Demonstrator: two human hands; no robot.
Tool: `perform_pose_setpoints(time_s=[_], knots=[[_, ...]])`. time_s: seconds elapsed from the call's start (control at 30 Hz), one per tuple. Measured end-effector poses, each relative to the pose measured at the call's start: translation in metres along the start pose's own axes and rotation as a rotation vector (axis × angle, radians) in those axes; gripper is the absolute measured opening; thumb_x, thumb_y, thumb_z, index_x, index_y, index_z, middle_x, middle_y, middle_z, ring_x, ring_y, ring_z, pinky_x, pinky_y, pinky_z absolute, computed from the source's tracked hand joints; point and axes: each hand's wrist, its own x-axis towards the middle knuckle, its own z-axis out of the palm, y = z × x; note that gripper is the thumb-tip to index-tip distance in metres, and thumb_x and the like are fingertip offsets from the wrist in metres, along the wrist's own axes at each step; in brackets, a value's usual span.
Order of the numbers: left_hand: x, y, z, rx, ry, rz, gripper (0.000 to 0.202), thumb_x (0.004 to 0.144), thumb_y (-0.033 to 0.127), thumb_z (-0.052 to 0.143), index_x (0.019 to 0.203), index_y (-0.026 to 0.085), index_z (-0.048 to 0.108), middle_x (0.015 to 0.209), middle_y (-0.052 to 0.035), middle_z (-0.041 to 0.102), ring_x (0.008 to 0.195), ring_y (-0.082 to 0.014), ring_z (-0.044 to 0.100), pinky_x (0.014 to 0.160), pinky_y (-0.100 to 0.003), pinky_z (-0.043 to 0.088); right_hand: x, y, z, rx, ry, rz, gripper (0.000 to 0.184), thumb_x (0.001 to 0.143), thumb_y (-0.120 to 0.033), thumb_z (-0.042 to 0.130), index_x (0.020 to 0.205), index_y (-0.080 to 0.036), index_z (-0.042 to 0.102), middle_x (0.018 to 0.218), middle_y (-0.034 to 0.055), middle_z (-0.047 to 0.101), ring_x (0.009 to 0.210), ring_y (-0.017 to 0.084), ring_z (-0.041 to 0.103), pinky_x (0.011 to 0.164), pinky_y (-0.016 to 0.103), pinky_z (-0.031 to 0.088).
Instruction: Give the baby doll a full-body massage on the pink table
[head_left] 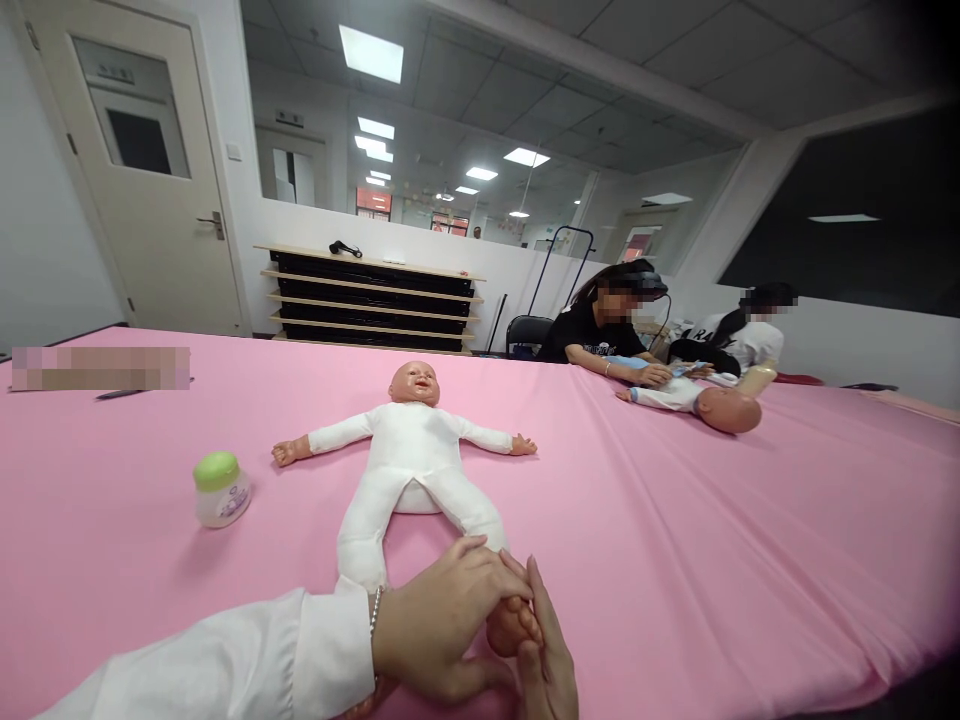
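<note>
A baby doll with a white cloth body lies on its back, arms spread and legs pointing toward me. Both my hands are around the doll's foot on the right side. My left hand, in a white sleeve with a bracelet at the wrist, reaches across from the left and curls its fingers over the top of the foot. Against the outer side of the foot lies my right hand, its thumb near the sole and toes. The doll's other foot is mostly hidden behind my left wrist.
A jar with a green lid stands left of the doll on the pink cloth. A dark pen-like object lies farther left. At the far right, a person handles another doll; a second person sits beyond.
</note>
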Motion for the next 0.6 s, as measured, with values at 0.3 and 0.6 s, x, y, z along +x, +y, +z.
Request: perform_pose_setpoints(time_s=[0.3, 0.6], knots=[[0.001, -0.004, 0.005, 0.061, 0.08, -0.029, 0.033, 0.066, 0.024, 0.063, 0.095, 0.019, 0.05, 0.087, -0.0041, 0.059, 0.085, -0.0187, 0.052, 0.086, -0.037, 0.037, 0.008, -0.001, 0.002, 0.13, -0.064, -0.085, 0.059, 0.089, -0.056, 0.027, 0.135, -0.023, 0.041, 0.135, 0.012, 0.047, 0.121, 0.027, 0.05, 0.091, 0.041, 0.051], [0.0, 0.0, 0.004, 0.011, 0.174, -0.045, 0.008, 0.072, 0.025, 0.059, 0.075, 0.019, 0.054, 0.07, -0.0009, 0.061, 0.075, -0.0155, 0.052, 0.081, -0.033, 0.037, 0.014, -0.004, 0.003, -0.094, -0.138, -0.287, 0.069, 0.078, -0.051, 0.055, 0.137, -0.02, 0.036, 0.133, 0.0144, 0.046, 0.121, 0.032, 0.048, 0.094, 0.044, 0.047]])
